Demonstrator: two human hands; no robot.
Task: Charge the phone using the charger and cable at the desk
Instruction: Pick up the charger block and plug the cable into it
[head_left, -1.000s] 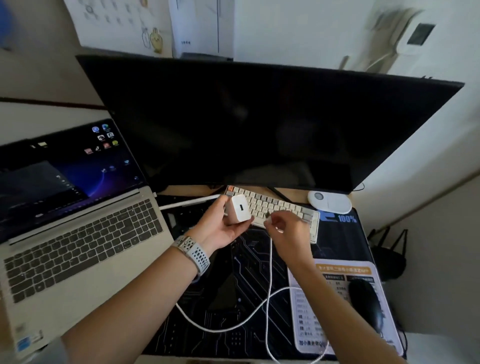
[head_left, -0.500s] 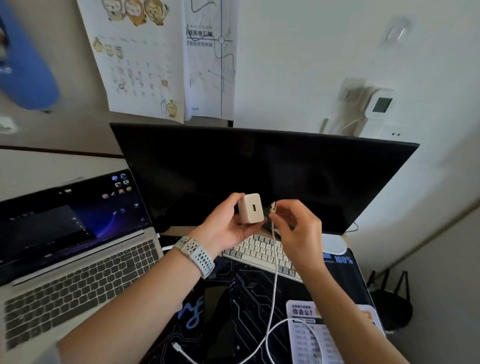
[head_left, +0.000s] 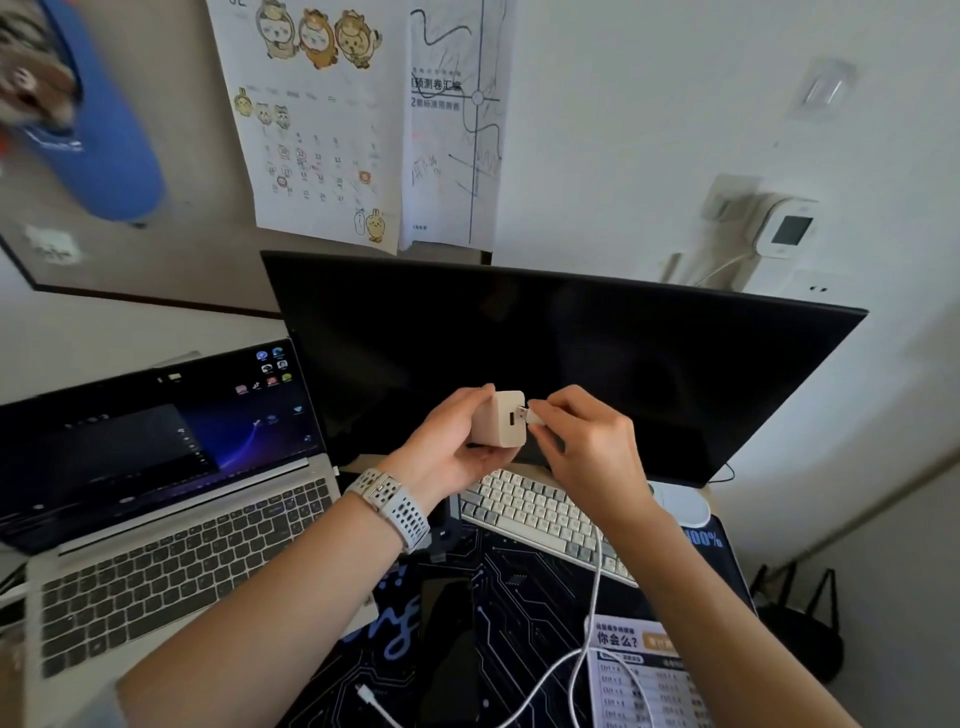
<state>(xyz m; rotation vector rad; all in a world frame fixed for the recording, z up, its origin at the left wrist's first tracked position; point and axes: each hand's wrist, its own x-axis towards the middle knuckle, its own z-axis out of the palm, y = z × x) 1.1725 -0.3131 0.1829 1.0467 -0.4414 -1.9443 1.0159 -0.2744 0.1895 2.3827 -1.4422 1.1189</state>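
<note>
My left hand (head_left: 447, 441) grips a white cube charger (head_left: 500, 419) in front of the dark monitor, its USB port facing right. My right hand (head_left: 582, 441) pinches the white cable's plug (head_left: 535, 415), whose tip is right at the port. The white cable (head_left: 597, 582) hangs down from that hand and loops over the desk mat, and its free end (head_left: 370, 696) lies at the mat's near edge. A dark phone (head_left: 452, 649) lies flat on the mat below my hands.
An open laptop (head_left: 171, 530) sits at the left. A white keyboard (head_left: 540, 514) lies under the monitor (head_left: 571, 364), with a white round device (head_left: 685, 506) to its right. A printed card (head_left: 644, 670) rests on the mat. A wall socket with a plugged device (head_left: 779, 228) is behind the monitor.
Both hands rose from the keyboard to in front of the monitor. The cable plug closed in on the charger's port from a small gap. The view tilted upward.
</note>
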